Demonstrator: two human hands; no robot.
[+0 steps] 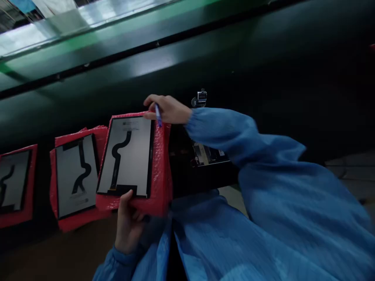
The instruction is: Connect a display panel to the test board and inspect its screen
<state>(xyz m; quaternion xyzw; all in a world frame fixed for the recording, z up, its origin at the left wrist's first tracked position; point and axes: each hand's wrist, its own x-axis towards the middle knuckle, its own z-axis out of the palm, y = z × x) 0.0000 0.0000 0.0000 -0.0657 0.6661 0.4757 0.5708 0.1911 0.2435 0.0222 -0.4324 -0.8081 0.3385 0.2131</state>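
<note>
My left hand (128, 223) grips the near edge of a grey display panel (128, 156) lying on a red bubble-wrap sheet (160, 168), thumb on the panel's lower edge. A black flex cable snakes down the panel's face. My right hand (168, 109) rests on the far top corner of the same panel and holds a blue pen (158, 115) between its fingers. Both arms wear blue sleeves.
Two more panels on red bubble wrap lie to the left: one next to the held one (76, 175), another at the frame's left edge (13, 181). A dark conveyor belt (205, 58) runs across the back. A small metal counter (200, 97) sits behind my right hand.
</note>
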